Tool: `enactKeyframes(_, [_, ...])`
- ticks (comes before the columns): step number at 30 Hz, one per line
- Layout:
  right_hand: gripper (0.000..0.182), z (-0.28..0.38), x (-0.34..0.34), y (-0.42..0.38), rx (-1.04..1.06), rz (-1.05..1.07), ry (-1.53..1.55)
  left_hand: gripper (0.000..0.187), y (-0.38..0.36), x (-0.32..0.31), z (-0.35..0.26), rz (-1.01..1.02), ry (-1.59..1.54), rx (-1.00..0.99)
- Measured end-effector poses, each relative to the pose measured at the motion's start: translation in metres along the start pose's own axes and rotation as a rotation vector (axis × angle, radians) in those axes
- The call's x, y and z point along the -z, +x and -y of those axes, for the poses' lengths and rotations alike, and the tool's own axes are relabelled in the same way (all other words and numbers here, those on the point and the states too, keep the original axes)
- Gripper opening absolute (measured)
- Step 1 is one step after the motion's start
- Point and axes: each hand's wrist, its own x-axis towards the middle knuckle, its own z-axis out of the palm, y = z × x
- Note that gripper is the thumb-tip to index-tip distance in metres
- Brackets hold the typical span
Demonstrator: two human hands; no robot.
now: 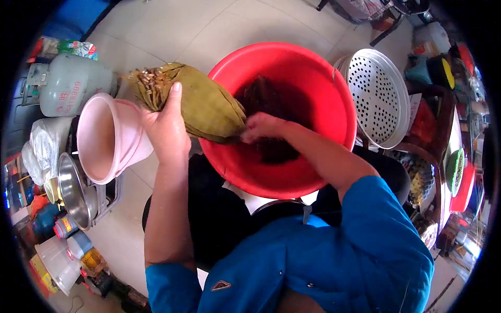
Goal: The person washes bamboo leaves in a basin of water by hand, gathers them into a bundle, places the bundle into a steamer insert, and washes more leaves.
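My left hand (168, 125) grips a thick bundle of long olive-green leaves (206, 104) near its stem end, thumb on top. The brown cut stems stick out in a cluster at the upper left. The leaves slant down toward the rim of a large red plastic basin (334, 99), their tips over its left side. At those tips my right hand (261, 128) is closed, its fingers curled against the leaf ends and slightly blurred. Inside the basin, below and behind the right hand, lies a dark mass (263, 99) that I cannot make out clearly.
A pink bucket (112, 138) lies tilted at the left, near a grey gas cylinder (78, 86) and a steel bowl (73, 190). Right of the basin stands a perforated metal steamer tray (376, 96). A wooden chair (441, 120) is farther right. Tiled floor (172, 26) shows behind.
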Motion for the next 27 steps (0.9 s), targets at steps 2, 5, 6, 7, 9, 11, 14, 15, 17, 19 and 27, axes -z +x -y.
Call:
enactKeyframes(2, [0.027, -0.058, 0.010, -0.006, -0.156, 0.139, 0.076, 0.021, 0.003, 0.000, -0.008, -0.036, -0.012, -0.009])
enactKeyframes(5, [0.036, -0.069, 0.046, -0.002, -0.341, -0.382, -0.148, 0.022, 0.004, 0.007, -0.012, 0.016, -0.028, 0.054])
enactKeyframes(6, [0.036, -0.067, 0.052, -0.002, -0.342, -0.380, -0.148, 0.022, 0.003, 0.006, -0.015, 0.030, -0.005, 0.092])
enactKeyframes(7, [0.041, -0.064, 0.058, -0.001, -0.236, -0.649, -0.122, 0.022, 0.001, 0.004, -0.016, 0.030, -0.005, 0.090])
enactKeyframes(9, [0.047, -0.071, 0.060, 0.011, -0.124, -0.914, -0.086, 0.021, -0.002, -0.001, -0.016, 0.080, 0.085, 0.055])
enactKeyframes(11, [0.056, -0.100, 0.052, 0.034, 0.058, -0.771, 0.074, 0.022, -0.001, -0.001, -0.014, 0.096, 0.118, 0.057])
enactKeyframes(14, [0.056, -0.064, 0.055, 0.015, -0.219, -0.657, 0.425, 0.024, 0.008, 0.000, -0.008, 0.102, 0.094, 0.090])
enactKeyframes(15, [0.056, -0.066, 0.050, 0.010, -0.222, -0.652, 0.421, 0.024, 0.010, 0.000, -0.006, 0.096, 0.093, 0.093])
enactKeyframes(17, [0.053, -0.071, 0.048, -0.002, -0.281, -0.636, 0.309, 0.024, 0.014, -0.004, -0.005, 0.109, 0.089, 0.107])
enactKeyframes(19, [0.047, -0.125, 0.035, 0.012, -0.270, -0.775, 0.173, 0.024, 0.017, -0.011, 0.000, 0.106, 0.070, 0.104])
enactKeyframes(27, [0.039, -0.078, 0.073, -0.011, -0.397, -0.474, -0.313, 0.019, 0.019, -0.030, 0.013, 0.170, 0.009, 0.046])
